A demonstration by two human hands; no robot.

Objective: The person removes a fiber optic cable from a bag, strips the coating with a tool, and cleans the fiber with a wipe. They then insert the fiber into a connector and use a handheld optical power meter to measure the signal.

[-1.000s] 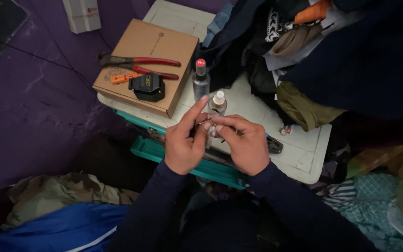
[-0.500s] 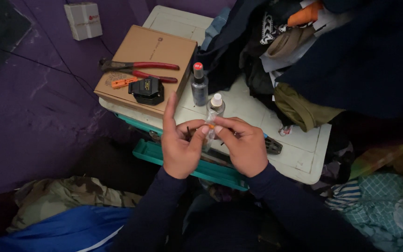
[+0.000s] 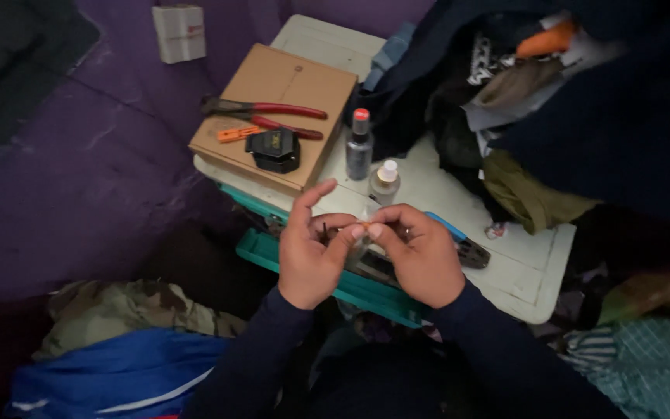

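Observation:
My left hand (image 3: 312, 252) and my right hand (image 3: 420, 252) meet over the front edge of a small white table (image 3: 533, 268). Their thumbs and fingertips pinch one tiny part (image 3: 363, 226) between them; it is too small to identify. My left index finger sticks up. Just beyond the fingers stand a small bottle with a white cap (image 3: 385, 181) and a taller dark bottle with a red cap (image 3: 359, 144).
A cardboard box (image 3: 288, 81) at the table's left carries red-handled pliers (image 3: 265, 115), a small orange tool (image 3: 238, 133) and a black device (image 3: 274, 150). Dark clothes (image 3: 521, 101) pile at the right. A teal tray (image 3: 354, 289) sits under the table edge. Purple floor lies left.
Both hands have stayed joined on the tiny part and shifted slightly; my left index finger lifted off the part and now points up.

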